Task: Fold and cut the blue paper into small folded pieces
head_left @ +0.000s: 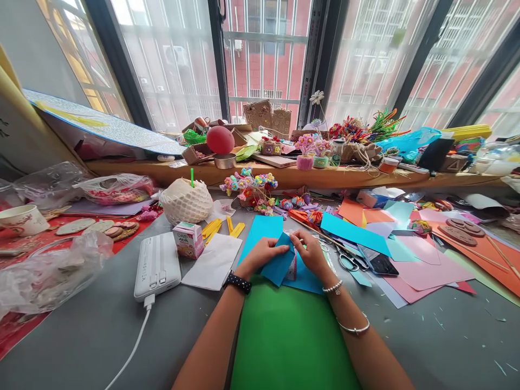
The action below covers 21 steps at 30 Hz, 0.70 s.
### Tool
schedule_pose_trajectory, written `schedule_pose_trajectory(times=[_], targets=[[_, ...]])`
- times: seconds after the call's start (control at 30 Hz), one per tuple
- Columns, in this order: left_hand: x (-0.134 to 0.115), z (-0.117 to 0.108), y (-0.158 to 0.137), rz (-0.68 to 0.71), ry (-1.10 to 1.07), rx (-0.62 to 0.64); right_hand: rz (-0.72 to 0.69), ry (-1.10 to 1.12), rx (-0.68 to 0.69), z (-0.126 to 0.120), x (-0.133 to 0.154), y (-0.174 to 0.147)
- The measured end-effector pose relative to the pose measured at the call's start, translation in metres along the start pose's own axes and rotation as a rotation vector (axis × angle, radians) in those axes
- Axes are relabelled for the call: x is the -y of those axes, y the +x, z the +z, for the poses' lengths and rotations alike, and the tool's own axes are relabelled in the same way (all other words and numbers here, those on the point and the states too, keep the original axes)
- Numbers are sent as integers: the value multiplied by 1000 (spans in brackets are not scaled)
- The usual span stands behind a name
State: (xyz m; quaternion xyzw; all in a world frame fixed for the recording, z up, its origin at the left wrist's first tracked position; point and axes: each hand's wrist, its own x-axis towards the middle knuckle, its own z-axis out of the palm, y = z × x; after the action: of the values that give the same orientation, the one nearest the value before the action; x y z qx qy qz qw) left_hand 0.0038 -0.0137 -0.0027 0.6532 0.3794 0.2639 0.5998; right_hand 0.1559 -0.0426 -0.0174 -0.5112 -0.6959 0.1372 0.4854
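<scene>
My left hand [265, 254] and my right hand [312, 254] meet near the middle of the table. Between them is a piece of blue paper [278, 269], which looks folded. The left thumb lies across it, and the right fingers pinch its upper right edge. Another blue sheet [306, 280] lies under my hands, and a blue strip [262, 225] extends behind the left one. Below my wrists is a green board or sheet [296, 336]. Scissors [348, 261] rest to the right of my right hand, beside a phone [377, 261].
A white power bank [157, 265] with a cable, a small carton [189, 240] and a white napkin [213, 261] lie to the left. Coloured paper sheets [430, 271] overlap at the right. A crowded wooden sill [260, 176] runs along the back, with flower crafts before it.
</scene>
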Motion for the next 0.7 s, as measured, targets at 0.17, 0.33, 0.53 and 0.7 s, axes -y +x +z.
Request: schedule_pose_trajectory(times=[0.17, 0.33, 0.53, 0.7], targets=[[2, -2, 2, -2, -7, -43, -32, -56, 83, -3, -3, 1], [3, -3, 3, 0, 37, -44, -59, -57, 127, -4, -1, 0], [7, -2, 6, 44, 83, -90, -23, -62, 116, -2, -1, 0], [7, -2, 7, 76, 154, -140, -26, -33, 156, -2, -2, 0]])
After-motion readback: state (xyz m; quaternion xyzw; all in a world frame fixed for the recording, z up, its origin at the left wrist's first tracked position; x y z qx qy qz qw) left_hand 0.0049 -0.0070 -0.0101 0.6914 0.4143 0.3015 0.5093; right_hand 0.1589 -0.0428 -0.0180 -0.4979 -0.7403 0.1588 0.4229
